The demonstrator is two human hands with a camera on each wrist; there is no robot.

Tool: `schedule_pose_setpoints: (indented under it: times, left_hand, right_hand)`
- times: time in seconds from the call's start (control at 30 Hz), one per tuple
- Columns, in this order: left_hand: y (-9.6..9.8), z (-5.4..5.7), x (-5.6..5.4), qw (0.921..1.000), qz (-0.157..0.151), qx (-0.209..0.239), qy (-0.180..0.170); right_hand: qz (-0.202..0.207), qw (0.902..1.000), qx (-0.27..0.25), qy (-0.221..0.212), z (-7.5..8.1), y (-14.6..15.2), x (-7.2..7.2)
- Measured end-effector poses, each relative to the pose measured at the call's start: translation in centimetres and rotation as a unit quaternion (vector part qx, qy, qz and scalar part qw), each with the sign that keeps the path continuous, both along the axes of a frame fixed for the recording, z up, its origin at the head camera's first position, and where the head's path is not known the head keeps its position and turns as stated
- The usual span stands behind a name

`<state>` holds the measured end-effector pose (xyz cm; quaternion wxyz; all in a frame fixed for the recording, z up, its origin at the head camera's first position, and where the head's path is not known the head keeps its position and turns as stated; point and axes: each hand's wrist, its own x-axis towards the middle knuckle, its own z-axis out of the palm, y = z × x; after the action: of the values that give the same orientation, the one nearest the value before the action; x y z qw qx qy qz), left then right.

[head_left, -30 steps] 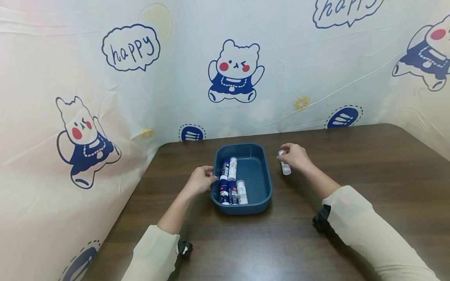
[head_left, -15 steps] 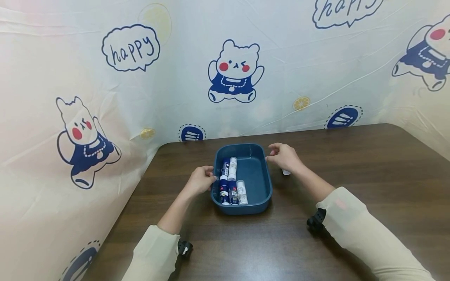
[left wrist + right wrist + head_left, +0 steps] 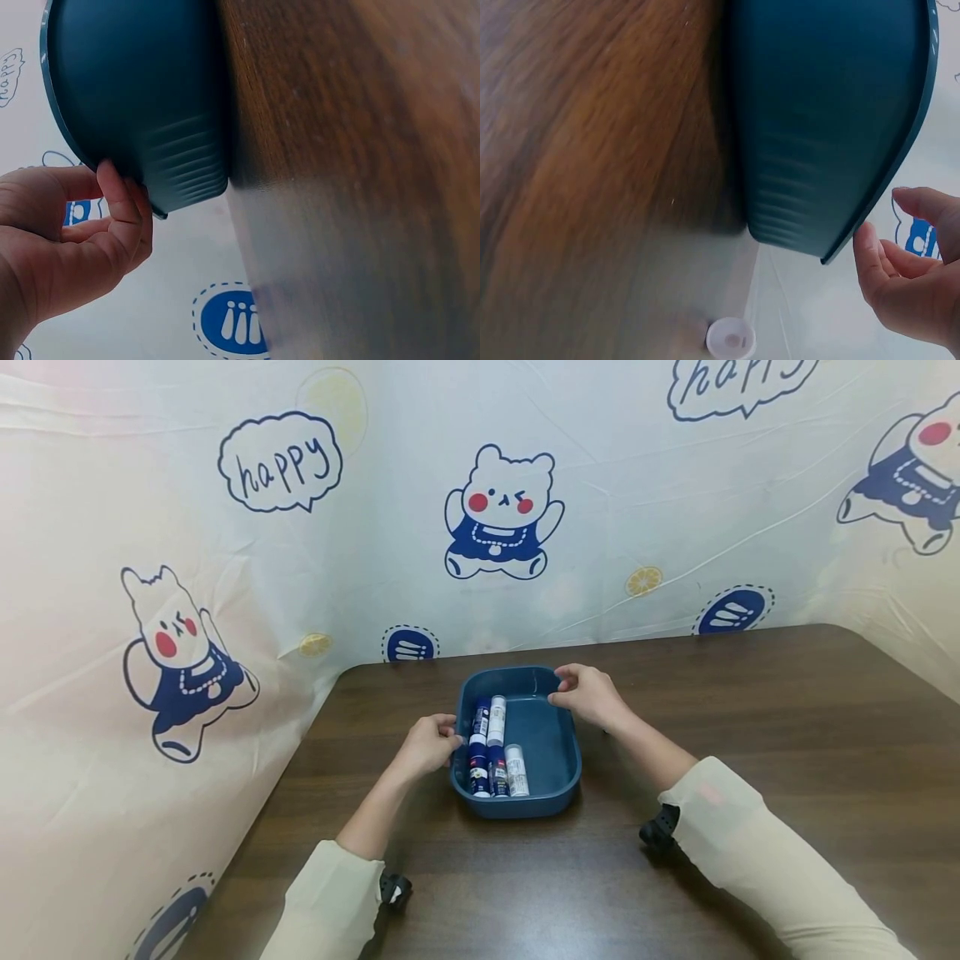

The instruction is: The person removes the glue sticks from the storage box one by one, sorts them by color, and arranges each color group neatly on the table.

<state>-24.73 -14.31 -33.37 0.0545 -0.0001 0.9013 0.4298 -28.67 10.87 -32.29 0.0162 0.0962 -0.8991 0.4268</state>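
Note:
A dark blue plastic bin (image 3: pixel 555 789) stands on the table, with several glue-stick-like tubes lying in its left half, some blue (image 3: pixel 478 774) and some white (image 3: pixel 516 771). My left hand (image 3: pixel 426 745) pinches the bin's left rim; in the left wrist view its fingers (image 3: pixel 124 199) press the outer wall just under the lip. At the opposite side, my right hand (image 3: pixel 592 695) reaches over the right rim, thumb and forefinger spread apart. In the right wrist view a fingertip (image 3: pixel 865 236) is right at the lip. Nothing is between the right fingers.
A white tube's round end (image 3: pixel 731 339) shows on the table right of the bin; the right hand mostly hides it in the head view. The brown wooden table (image 3: pixel 480 877) ends at a printed cloth backdrop (image 3: pixel 600 510).
My right hand has let go of the white tube on the table and moved left to the bin's right rim. The left hand and the bin stay put.

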Motion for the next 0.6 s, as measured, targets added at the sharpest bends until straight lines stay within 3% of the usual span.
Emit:
schedule_pose_setpoints:
  times: [0.6]
  left_hand:
    - [0.0, 0.2, 0.1, 1.0, 0.004, 0.003, -0.003]
  right_hand:
    - [0.02, 0.9998, 0.007, 0.006, -0.3, -2.5, -0.3]
